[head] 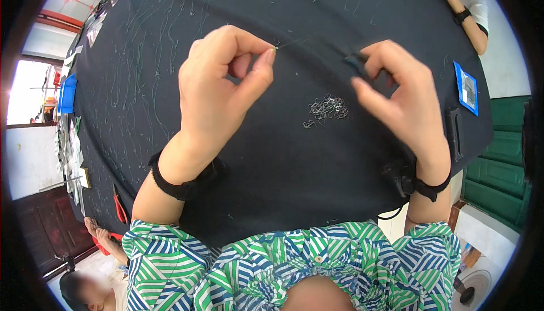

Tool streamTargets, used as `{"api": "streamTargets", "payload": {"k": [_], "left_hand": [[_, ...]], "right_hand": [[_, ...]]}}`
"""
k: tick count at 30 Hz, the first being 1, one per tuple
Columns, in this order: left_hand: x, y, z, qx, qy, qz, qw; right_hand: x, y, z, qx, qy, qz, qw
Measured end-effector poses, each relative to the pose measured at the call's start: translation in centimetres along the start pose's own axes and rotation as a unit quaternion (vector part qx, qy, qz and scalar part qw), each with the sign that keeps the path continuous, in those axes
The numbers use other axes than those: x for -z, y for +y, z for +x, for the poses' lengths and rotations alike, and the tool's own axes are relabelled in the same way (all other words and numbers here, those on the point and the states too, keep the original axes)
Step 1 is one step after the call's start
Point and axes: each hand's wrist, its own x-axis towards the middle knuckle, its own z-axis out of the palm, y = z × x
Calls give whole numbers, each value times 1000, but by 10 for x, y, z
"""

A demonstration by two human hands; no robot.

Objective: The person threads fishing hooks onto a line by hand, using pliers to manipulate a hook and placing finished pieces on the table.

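Observation:
Above the black cloth, my left hand [225,64] pinches the end of a thin green line [293,43] between thumb and forefinger. A tiny curved bit, perhaps a fishhook, shows at those fingertips but is too small to tell. My right hand [399,85] is raised to the right and blurred. It holds a small dark tool [355,61], possibly thread snips; the blur hides its exact shape. Between the hands, nearer to my right hand, a loose pile of metal fishhooks [328,107] lies on the cloth.
Several lengths of line with hooks [157,56] lie across the left of the black cloth [272,175]. Red-handled scissors [120,209] rest at the left edge. A blue packet [466,89] and a black case [455,134] are at right. Other people sit around the table.

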Motion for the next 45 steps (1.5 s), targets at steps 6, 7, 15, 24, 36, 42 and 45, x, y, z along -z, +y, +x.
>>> {"api": "streamTargets", "payload": {"k": [6, 7, 15, 24, 36, 42, 45], "left_hand": [[7, -6, 11, -49, 33, 33, 998], [7, -7, 11, -58, 39, 31, 997], [10, -8, 13, -72, 51, 44, 995], [9, -7, 15, -66, 57, 23, 996], [10, -11, 11, -2, 64, -38, 997], [12, -14, 10, 40, 54, -112, 991], [13, -12, 11, 41, 53, -121, 990]], "right_hand": [[24, 24, 2, -119, 54, -62, 989], [26, 30, 3, -116, 67, -87, 987], [49, 68, -1, -267, 62, -149, 950], [69, 104, -11, -326, 72, -184, 925], [61, 100, -13, -279, 82, -228, 929], [60, 77, -15, -262, -65, -84, 959], [62, 70, -16, -266, -104, -104, 953]]}}
